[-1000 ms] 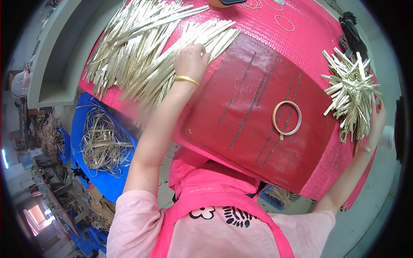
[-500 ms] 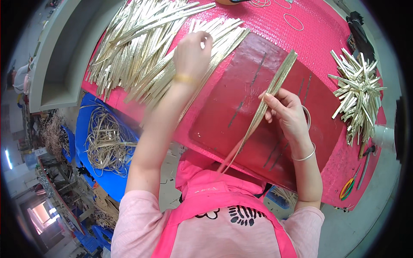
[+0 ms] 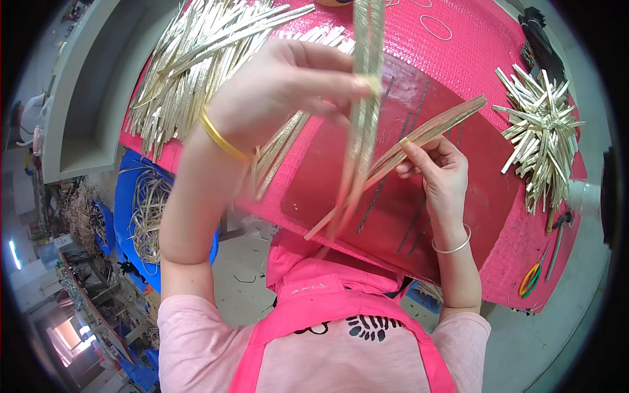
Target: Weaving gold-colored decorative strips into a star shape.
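Note:
My left hand (image 3: 288, 82) is raised over the middle of the table, pinching a few flat gold strips (image 3: 363, 124) that hang down, blurred by motion. Their lower ends cross in front of a second bundle of gold strips (image 3: 452, 121), gripped by my right hand (image 3: 442, 164) between thumb and fingers and slanting up to the right. Below both hands lies a dark red board (image 3: 314, 177) with black lines marked on it. Behind my left hand a large pile of gold strips (image 3: 190, 78) covers the table's far left.
A heap of woven gold strips (image 3: 540, 131) sits at the right, with scissors with coloured handles (image 3: 529, 278) near that edge. A blue container (image 3: 128, 196) of tangled strips stands at the left. Pale rings (image 3: 436, 27) lie on the pink table cover (image 3: 478, 49) at the back.
My left hand has come from the pile toward the middle, now with strips in it. The bundle in my right hand has tilted further to the right.

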The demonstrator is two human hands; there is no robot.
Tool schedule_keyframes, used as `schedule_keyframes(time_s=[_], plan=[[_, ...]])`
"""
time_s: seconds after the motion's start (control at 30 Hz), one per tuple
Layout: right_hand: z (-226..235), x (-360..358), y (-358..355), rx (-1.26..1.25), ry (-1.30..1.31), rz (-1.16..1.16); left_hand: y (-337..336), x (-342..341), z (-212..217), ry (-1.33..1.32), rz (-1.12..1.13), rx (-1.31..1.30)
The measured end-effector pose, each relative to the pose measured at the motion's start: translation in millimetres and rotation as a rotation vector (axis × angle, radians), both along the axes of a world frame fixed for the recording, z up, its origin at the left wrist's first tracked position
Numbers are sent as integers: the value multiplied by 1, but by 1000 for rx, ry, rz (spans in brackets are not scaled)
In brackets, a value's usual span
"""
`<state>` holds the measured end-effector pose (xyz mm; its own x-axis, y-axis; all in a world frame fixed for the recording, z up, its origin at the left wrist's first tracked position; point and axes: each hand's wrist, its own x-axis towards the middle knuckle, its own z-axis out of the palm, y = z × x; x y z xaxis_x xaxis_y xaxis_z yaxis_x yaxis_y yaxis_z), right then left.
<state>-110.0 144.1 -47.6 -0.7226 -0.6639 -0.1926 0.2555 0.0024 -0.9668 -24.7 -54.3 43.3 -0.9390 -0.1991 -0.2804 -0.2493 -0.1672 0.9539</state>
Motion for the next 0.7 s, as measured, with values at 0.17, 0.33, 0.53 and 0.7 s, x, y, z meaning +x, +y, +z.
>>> schedule_keyframes(time_s=[0.17, 0.33, 0.53, 0.7], plan=[[21, 10, -9, -147, 67, -141, 46, 10, -30, -11, 83, 310], [26, 18, -4, -178, 79, -133, 68, 9, -40, 33, 236, 186], [30, 20, 0, -211, -51, -126, 78, 10, -48, 196, 332, 126], [36, 25, 2, -66, 212, -106, 82, 12, -48, 222, 347, 93]])
